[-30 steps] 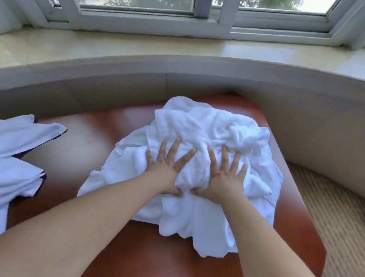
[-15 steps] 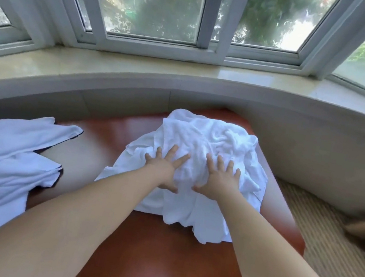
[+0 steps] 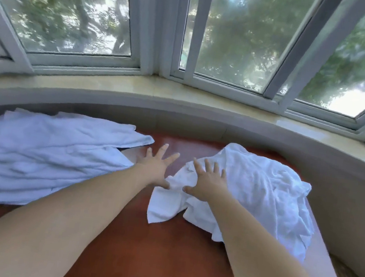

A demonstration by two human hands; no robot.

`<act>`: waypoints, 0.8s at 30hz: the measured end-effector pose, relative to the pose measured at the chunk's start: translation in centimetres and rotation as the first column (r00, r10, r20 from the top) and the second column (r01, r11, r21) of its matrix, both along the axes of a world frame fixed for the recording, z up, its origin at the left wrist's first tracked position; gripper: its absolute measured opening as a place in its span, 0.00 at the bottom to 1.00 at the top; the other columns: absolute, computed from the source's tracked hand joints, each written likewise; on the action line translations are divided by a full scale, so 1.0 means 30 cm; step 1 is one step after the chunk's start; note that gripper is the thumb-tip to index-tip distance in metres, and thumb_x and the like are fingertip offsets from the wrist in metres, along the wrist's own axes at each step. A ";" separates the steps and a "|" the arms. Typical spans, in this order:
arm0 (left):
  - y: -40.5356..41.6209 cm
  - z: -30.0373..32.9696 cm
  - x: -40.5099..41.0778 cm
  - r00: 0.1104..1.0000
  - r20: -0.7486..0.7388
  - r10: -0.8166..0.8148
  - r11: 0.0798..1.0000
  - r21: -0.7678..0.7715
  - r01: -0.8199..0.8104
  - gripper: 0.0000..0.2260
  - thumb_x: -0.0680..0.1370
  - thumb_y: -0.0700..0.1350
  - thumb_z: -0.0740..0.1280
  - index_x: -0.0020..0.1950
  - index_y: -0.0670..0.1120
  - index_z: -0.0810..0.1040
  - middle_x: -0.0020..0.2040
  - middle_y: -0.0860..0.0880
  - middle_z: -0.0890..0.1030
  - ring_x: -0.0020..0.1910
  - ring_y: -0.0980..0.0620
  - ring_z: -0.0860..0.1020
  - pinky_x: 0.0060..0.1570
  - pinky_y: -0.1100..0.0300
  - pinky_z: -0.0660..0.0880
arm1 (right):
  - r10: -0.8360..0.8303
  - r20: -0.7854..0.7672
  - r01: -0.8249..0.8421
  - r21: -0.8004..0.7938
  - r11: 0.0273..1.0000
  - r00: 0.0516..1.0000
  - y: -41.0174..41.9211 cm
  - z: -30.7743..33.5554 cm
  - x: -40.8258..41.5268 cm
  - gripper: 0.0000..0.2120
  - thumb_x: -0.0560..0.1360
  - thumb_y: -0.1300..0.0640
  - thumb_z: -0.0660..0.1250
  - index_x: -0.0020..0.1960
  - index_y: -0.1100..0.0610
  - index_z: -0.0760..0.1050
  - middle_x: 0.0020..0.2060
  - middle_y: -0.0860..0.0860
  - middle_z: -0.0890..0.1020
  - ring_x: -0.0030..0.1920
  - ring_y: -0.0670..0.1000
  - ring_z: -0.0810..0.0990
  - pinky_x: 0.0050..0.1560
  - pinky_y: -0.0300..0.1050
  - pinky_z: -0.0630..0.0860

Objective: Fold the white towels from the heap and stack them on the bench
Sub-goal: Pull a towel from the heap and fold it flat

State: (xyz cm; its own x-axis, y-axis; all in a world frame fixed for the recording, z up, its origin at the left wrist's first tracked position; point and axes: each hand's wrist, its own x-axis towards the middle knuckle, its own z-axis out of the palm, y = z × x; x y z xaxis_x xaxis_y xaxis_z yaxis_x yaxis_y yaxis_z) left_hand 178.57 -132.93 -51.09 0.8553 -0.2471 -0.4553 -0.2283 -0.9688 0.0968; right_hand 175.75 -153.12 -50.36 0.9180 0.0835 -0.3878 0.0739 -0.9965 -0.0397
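Left hand (image 3: 157,166) flat, fingers spread, over bare brown worktop (image 3: 159,253), thumb at edge of crumpled towel (image 3: 252,189). Right hand (image 3: 209,181) flat, fingers straight, pressing near-left part of same towel; grips nothing. Towel bulk lies right of and beyond right hand, one loose flap trailing toward wrist. Flatter pile of white towels (image 3: 39,155) just left of left hand.

Judgement: towel not yet spread. Do well: find two corners, pull apart, sweep palms outward from centre to flatten wrinkles, keep cloth off worktop's right edge, then fold.
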 end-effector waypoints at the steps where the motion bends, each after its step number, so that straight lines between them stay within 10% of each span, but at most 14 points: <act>1: 0.075 0.005 -0.013 1.000 0.019 0.022 1.000 0.005 -0.022 0.51 0.70 0.67 0.72 0.80 0.67 0.37 0.83 0.52 0.34 0.81 0.34 0.46 0.72 0.30 0.61 | 0.032 -0.006 -0.032 0.000 0.999 0.999 0.077 0.007 0.009 0.49 0.75 0.29 0.64 0.83 0.42 0.37 0.83 0.53 0.43 0.82 0.62 0.42 0.80 0.65 0.45; 24: 1.508 -0.206 -0.193 0.859 -0.168 0.483 0.875 0.073 -0.478 0.50 0.73 0.68 0.70 0.81 0.64 0.36 0.82 0.52 0.32 0.82 0.37 0.45 0.72 0.30 0.59 | 0.482 -0.159 -0.485 0.025 0.874 0.861 1.541 -0.221 0.163 0.47 0.75 0.29 0.63 0.82 0.40 0.38 0.83 0.50 0.43 0.82 0.60 0.41 0.79 0.63 0.45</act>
State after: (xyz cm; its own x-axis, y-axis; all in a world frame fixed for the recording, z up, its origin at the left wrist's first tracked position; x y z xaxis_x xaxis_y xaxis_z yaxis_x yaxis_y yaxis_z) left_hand 172.77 -87.68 -57.26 0.7697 0.1894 -0.6096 0.2848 -0.9566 0.0624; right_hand 180.63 -106.89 -56.99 0.6917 0.4942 -0.5266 0.5411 -0.8376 -0.0754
